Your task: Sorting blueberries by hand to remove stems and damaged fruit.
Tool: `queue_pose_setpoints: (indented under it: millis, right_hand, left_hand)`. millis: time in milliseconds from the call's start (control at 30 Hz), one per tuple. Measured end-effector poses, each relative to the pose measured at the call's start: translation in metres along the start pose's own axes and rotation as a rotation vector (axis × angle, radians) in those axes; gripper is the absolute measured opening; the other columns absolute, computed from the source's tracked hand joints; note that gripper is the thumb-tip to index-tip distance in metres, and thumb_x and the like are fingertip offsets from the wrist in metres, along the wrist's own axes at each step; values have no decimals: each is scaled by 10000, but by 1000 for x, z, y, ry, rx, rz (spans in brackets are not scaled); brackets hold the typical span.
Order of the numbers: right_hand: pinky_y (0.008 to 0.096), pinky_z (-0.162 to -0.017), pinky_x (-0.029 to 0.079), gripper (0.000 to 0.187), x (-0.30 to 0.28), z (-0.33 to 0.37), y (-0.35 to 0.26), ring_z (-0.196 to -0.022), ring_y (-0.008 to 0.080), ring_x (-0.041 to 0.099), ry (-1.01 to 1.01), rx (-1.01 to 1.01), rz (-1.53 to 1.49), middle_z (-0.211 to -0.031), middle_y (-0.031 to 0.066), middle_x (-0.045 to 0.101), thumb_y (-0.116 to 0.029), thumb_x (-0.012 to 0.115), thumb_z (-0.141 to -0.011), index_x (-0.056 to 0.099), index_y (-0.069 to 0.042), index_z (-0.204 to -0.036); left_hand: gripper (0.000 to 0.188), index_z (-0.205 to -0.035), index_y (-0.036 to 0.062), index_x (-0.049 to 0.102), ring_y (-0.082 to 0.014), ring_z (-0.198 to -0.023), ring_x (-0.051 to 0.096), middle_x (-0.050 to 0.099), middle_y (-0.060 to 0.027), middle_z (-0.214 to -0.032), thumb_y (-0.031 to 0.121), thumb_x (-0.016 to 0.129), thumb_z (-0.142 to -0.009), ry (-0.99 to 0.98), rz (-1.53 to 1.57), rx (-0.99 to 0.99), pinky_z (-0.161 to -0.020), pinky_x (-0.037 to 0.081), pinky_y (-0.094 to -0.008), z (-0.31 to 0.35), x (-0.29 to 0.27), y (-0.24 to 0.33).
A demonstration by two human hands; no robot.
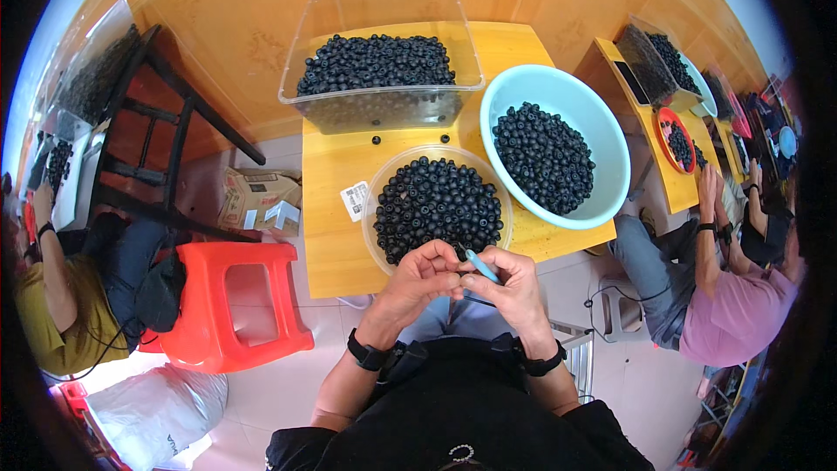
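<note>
Above the near edge of the yellow table, my two hands meet fingertip to fingertip. My right hand [510,286] is closed around a slim tool with a light-blue handle [482,267]; its dark tip points toward my left fingers. In a pinch, the fingers of my left hand [420,281] are pressed together, and whatever sits between them is too hidden to name. Just beyond both hands, a round clear tray [373,231] holds a heap of small black ring-shaped parts [440,205]. To its right, a light-blue basin [613,170] contains more such black parts [545,157].
Behind the tray, a clear plastic bin [375,109] is piled with black parts. A white label [354,201] and two loose parts lie on the table [327,253]. At left are a red stool [231,305] and a seated person [65,296]; another person [732,314] works at right.
</note>
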State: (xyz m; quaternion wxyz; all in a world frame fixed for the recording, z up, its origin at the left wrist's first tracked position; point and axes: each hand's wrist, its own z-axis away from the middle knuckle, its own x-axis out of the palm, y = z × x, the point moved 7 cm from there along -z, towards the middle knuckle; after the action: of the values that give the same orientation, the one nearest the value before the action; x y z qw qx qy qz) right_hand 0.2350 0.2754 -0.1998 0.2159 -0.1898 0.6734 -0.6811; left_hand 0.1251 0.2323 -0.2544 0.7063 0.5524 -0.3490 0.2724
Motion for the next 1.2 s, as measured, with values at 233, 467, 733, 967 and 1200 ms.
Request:
queue_pose_setpoints:
  millis: [233, 467, 733, 967, 1200]
  right_hand:
    - [195, -614, 434, 81, 2, 4, 21, -685, 41, 529, -50, 196, -307, -759, -9, 611, -19, 660, -813, 653, 8, -889]
    - [207, -609, 415, 200, 0, 3, 9, -715, 57, 525, -98, 30, 71, -794, 0, 591, -25, 707, -744, 666, -19, -940]
    - [216, -685, 456, 288, -122, -36, -31, -762, 64, 544, 545, -214, 281, -846, -7, 620, -18, 690, -760, 646, -7, -1045]
    - [228, -617, 411, 234, -108, -20, -21, -683, 90, 499, 583, -293, 451, -756, 23, 572, 9, 679, -746, 652, 5, -978]
    - [240, -553, 357, 166, -83, -1, 24, -616, 94, 449, 477, -128, 379, -686, 23, 529, -11, 678, -754, 657, 21, -916]
  left_hand:
    - [232, -964, 63, 516, -115, -738, 617, 613, -53, -943, 19, 669, -796, -64, 122, -67, -688, 536, -256, 3, -2, -12]
    - [215, -969, 54, 534, -107, -727, 615, 619, -41, -900, 42, 671, -803, 54, -19, -47, -637, 535, -237, 3, -6, -4]
    - [104, -912, 20, 609, -81, -669, 593, 627, -26, -798, 15, 636, -812, 541, -594, 214, -592, 509, -211, 17, -48, 50]
    - [113, -891, 5, 641, -93, -632, 582, 625, -32, -774, -10, 649, -779, 488, -848, 174, -578, 485, -227, 9, -41, 25]
    - [250, -929, 60, 655, -272, -892, 558, 574, -87, -933, -42, 612, -704, 119, -1637, 412, -727, 489, -345, -23, 15, 3]
